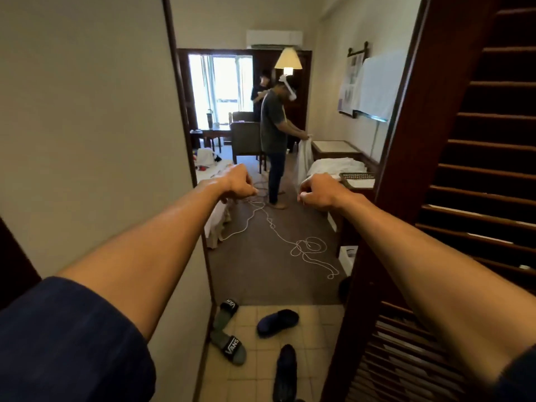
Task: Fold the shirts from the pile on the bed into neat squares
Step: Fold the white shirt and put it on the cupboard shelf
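Reaching forward at arm's length, both hands hang in the air with the backs up and the fingers curled under into loose fists. The left hand [237,181] holds nothing that can be seen; the right hand [317,190] shows a small pale spot at its fingertips, too small to tell what it is.

Just beyond the left hand lies the edge of a bed [214,219] with white bedding and a few small items on it; whether these are shirts cannot be told. Past the right hand another bed carries a heap of white cloth [336,166]. Between the hands, farther off, a person in a grey shirt [274,126] stands holding up a white garment [304,153], with a second person [262,91] behind. A white cord [290,242] loops over the carpet below the hands. Nearer, on the tiled floor, lie green slides [229,345] and dark shoes [278,322]. A louvred door [464,198] stands beside the right arm.
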The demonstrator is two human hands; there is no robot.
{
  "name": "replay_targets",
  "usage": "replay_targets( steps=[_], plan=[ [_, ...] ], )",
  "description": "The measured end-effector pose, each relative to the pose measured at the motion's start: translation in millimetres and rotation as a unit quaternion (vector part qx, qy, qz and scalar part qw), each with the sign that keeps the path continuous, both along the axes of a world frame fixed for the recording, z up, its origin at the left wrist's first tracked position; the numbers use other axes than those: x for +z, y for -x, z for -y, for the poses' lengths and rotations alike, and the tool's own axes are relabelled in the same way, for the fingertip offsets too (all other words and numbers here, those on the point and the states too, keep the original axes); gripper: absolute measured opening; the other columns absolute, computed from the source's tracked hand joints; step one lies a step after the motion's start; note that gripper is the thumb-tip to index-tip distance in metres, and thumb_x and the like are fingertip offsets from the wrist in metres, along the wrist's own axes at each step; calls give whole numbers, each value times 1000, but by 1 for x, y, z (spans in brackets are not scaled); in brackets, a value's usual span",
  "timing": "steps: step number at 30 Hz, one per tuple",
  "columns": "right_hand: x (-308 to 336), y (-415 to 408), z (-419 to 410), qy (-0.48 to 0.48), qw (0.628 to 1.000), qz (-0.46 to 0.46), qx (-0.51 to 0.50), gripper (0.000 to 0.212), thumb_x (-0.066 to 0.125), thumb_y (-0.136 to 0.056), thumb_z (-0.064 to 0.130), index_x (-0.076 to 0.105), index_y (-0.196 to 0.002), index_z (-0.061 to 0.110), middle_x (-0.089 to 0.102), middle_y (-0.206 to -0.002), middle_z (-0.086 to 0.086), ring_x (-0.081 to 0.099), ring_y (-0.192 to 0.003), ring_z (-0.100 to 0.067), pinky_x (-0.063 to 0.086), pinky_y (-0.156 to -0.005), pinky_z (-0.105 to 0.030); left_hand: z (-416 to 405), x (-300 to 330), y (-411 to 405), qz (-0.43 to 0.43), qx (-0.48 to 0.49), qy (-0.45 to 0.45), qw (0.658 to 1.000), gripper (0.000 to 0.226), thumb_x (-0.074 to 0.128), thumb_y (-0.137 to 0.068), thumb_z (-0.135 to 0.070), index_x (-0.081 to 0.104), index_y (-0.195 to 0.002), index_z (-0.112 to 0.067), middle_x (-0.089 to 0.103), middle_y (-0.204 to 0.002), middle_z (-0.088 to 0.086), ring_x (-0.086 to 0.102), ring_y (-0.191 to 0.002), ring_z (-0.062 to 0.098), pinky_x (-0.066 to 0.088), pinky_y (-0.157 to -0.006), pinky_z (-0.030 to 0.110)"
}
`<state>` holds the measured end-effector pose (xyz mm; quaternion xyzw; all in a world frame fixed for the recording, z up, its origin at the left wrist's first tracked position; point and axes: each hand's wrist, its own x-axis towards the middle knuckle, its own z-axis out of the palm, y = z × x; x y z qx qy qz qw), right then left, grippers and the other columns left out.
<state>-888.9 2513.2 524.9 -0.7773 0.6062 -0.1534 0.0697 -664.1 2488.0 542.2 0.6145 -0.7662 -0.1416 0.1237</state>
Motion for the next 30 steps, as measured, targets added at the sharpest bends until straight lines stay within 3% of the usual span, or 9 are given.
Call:
replay_targets(
  steps=[7,13,17,26,30],
  plan=[
    [-10,-49,111,13,999,3,37,18,59,-90,20,74,-90,11,69,-90,-7,65,-82,-23,57,-83,-46,91,-7,-53,12,33,18,999,16,64,-96,-30,66,-88,-16,70,-89,9,66,-72,19,47,-46,25],
    [-23,-63,203,11,999,12,41,15,60,-93,21,74,-92,15,68,-91,-4,65,-84,-20,57,-85,-43,173,-17,-64,14,19,32,999,20,67,-93,-30,71,-101,-12,69,-102,7,66,-88,22,56,-68,32],
    [-45,-65,283,0,1000,9,29,16,61,-92,23,75,-90,16,69,-90,-4,65,-82,-22,58,-84,-46,239,-31,-66,6,19,31,999,18,65,-95,-28,70,-103,-12,65,-99,7,60,-79,19,48,-53,26],
    [-57,-58,521,-23,999,2,24,13,63,-89,17,75,-88,14,70,-89,-4,68,-84,-22,60,-82,-45,466,-48,-63,27,28,28,999,15,66,-95,-29,71,-96,-14,65,-92,6,59,-73,18,49,-52,26],
    [-37,-44,631,-23,1000,-18,10,16,62,-93,21,75,-98,14,70,-96,-5,67,-89,-22,58,-86,-42,573,-43,-60,27,32,35,999,15,67,-93,-29,73,-94,-15,69,-95,5,61,-83,18,48,-69,29]
  ],
)
